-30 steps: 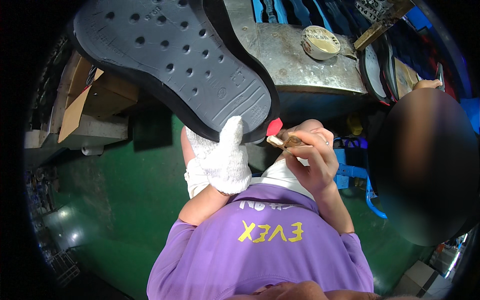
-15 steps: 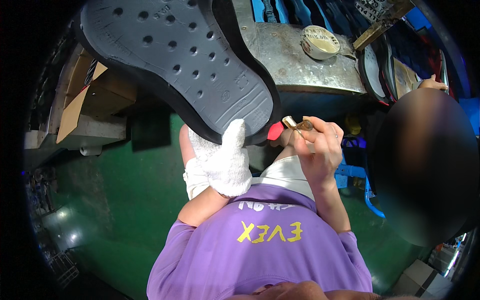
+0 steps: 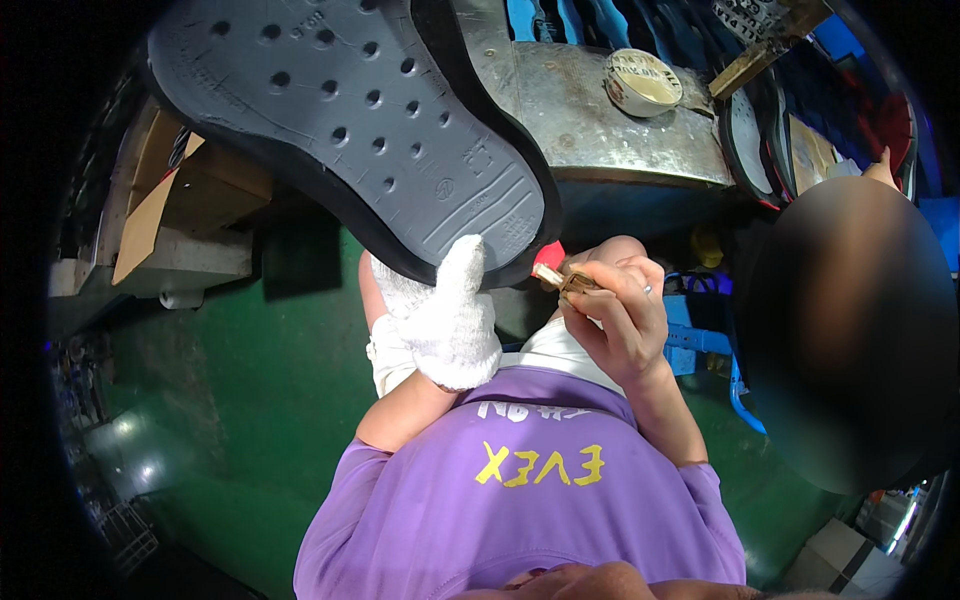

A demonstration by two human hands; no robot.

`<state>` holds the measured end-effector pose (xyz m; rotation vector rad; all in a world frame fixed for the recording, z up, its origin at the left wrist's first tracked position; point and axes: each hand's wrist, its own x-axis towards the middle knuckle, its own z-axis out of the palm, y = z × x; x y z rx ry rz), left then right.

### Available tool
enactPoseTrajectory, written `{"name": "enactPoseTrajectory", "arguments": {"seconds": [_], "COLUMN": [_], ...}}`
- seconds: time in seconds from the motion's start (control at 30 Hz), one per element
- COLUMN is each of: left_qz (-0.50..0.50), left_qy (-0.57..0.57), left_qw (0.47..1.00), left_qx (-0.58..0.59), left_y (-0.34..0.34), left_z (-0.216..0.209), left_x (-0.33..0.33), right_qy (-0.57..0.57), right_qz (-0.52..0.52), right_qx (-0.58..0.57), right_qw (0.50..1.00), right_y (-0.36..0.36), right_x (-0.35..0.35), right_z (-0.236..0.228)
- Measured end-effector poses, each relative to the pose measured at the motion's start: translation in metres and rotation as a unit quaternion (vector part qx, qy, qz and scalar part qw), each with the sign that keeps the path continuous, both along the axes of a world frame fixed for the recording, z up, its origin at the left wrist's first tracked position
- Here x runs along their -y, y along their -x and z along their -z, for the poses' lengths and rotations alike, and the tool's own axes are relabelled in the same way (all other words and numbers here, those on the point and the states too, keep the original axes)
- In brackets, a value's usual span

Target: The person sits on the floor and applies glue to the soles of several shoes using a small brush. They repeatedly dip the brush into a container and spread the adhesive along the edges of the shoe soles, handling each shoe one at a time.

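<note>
My left hand (image 3: pixel 460 325), in a white knit glove, grips the narrow end of a large sole-shaped piece (image 3: pixel 400 150). Its thumb presses on the grey, dimpled face; the other fingers are hidden behind. A black rim surrounds that grey face. At the rim's right side shows a red patch (image 3: pixel 548 258). My bare right hand (image 3: pixel 620 310) pinches a small brush-like tool (image 3: pixel 562 277) with a pale tip and a brownish body. The tip is at the red patch; whether they touch I cannot tell.
A metal-topped bench (image 3: pixel 560 125) ahead bears a bowl (image 3: pixel 643 83) with pale, crusted contents. More black-rimmed pieces (image 3: pixel 745 140) stand to the right, near a co-worker's hand (image 3: pixel 882 170). Open cardboard box (image 3: pixel 150 230) at left; blue metal frame (image 3: pixel 700 340) at lower right.
My right hand has moved left and slightly down, bringing the tool's tip to the red patch. The sole-shaped piece has shifted slightly up and left, still in my left hand.
</note>
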<state>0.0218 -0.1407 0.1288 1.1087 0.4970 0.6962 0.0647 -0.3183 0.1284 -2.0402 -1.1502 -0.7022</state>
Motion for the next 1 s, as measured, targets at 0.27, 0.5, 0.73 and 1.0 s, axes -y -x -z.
{"name": "enactPoseTrajectory", "arguments": {"seconds": [0.27,0.5,0.73,1.0], "left_qz": [0.026,0.046,0.013,0.041], "left_qy": [-0.051,-0.015,-0.006,-0.004], "left_qw": [0.997,0.998,1.0,0.998], "left_qx": [-0.047,-0.028,0.019,-0.053], "left_y": [0.007,0.009,0.005,0.017], "left_z": [0.026,0.003,0.017,0.023], "left_x": [-0.009,-0.005,-0.006,-0.009], "right_qy": [-0.007,0.021,0.004,-0.006], "right_qz": [0.042,0.006,-0.001,0.061], "right_qx": [0.018,0.011,0.001,0.03], "right_qw": [0.999,1.0,1.0,0.998], "right_y": [-0.003,0.0,0.009,0.001], "right_x": [0.005,0.004,0.004,0.008], "right_z": [-0.007,-0.005,-0.003,0.001]}}
